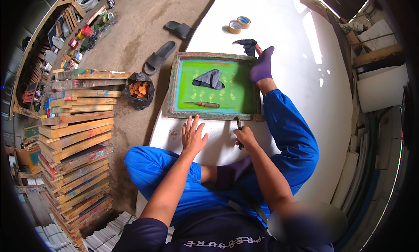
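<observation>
Both hands sit at the near edge of a wooden screen-printing frame (214,85) that lies flat on a big white table (301,46). The left hand (193,134) is spread wide, fingers fanned and palm down on the bare white surface just in front of the frame's near rail, gripping nothing. The right hand (245,136) is closed around a thin dark tool (238,132) held roughly upright, its upper end touching the frame's near rail close to the right corner; what kind of tool it is I cannot tell. The frame itself lies just beyond both hands, its green mesh bordered in blue, with a crumpled dark cloth (209,79) resting near the middle and a small red-handled tool (203,104) lying toward the near side. The person sits on the table in blue trousers, one leg stretched out along the frame's right side so that a purple-socked foot (262,65) rests at its far right corner. Beyond the frame are two rolls of tape (239,24) and another dark rag (247,45). Off to the left, on the concrete floor, stand a tall stack of wooden frames (76,134), a black bag of orange scraps (139,90), and a pair of dark sandals (168,44).
</observation>
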Motion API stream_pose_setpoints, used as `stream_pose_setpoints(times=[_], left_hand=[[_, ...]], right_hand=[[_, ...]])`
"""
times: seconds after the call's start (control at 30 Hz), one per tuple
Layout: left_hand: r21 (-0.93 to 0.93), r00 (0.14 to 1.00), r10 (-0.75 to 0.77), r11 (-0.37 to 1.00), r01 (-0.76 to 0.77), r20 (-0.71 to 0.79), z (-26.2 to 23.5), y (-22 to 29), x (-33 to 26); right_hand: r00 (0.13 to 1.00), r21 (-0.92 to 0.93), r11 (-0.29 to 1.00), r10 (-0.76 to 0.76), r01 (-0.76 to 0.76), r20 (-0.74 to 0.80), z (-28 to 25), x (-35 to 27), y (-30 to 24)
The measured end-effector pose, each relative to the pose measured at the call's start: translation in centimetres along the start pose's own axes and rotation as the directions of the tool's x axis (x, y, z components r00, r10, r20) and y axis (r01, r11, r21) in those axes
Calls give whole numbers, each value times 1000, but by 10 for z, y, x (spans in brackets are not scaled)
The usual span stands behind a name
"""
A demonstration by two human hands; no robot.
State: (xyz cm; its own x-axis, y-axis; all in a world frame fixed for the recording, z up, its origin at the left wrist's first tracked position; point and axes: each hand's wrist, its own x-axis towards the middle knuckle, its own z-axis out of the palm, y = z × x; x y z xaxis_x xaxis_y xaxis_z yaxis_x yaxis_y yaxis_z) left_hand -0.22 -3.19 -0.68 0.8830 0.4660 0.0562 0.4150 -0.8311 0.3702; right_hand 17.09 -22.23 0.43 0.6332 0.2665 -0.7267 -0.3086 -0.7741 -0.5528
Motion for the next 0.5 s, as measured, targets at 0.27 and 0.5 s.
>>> stream_pose_setpoints(times=[0.27, 0.5], left_hand=[[-19, 993, -41, 999, 43, 108, 9, 6, 3], [-57, 996, -34, 998, 39, 84, 10, 8, 1]], right_hand=[[995, -230, 968, 85, -96, -59, 8, -8, -24], [982, -235, 967, 52, -95, -183, 12, 3, -7]])
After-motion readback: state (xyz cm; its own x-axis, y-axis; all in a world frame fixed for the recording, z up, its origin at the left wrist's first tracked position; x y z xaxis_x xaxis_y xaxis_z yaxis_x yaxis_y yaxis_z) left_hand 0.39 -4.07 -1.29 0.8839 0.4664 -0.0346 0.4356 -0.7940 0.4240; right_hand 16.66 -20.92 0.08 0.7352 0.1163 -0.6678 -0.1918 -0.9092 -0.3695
